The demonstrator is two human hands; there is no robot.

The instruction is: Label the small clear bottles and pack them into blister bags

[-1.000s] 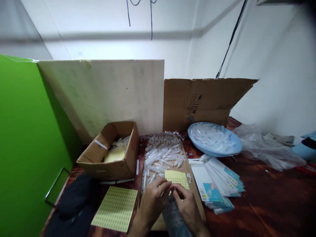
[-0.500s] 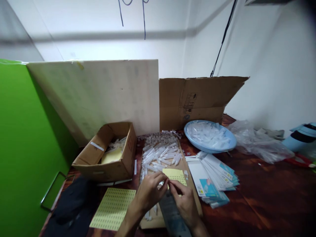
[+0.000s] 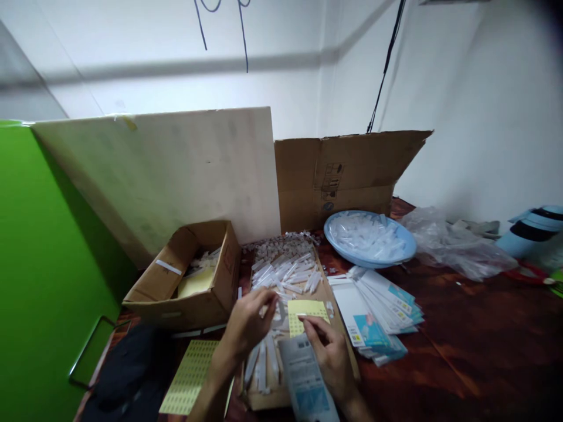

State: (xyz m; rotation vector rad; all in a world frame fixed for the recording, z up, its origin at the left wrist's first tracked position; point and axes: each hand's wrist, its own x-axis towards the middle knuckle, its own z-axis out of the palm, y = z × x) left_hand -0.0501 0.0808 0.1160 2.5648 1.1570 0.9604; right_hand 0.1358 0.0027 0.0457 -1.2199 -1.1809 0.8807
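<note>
My left hand (image 3: 250, 323) is raised over the cardboard tray (image 3: 281, 400), its thumb and fingers curled together. What it pinches, if anything, I cannot make out. My right hand (image 3: 328, 354) is closed, with a small white strip (image 3: 303, 317) between thumb and fingertips. Against that hand's left side is a flat printed plastic packet (image 3: 304, 375), tilted; whether the fingers also grip it is hidden. Beneath the hands, a yellow sticker sheet (image 3: 303, 307) and many clear plastic tubes (image 3: 288, 271) lie on the tray.
Left of the tray stands an open cardboard box (image 3: 176, 310), with another yellow sticker sheet (image 3: 189, 375) and a black cloth item (image 3: 127, 375) nearer me. To the right are fanned printed cards (image 3: 373, 316), a blue basin (image 3: 372, 258) of clear pieces and a crumpled plastic bag (image 3: 457, 246).
My hands were together at the fingertips and have parted; the left has moved up and left. More of the packet's printed face shows beside my right hand. The view has shifted slightly.
</note>
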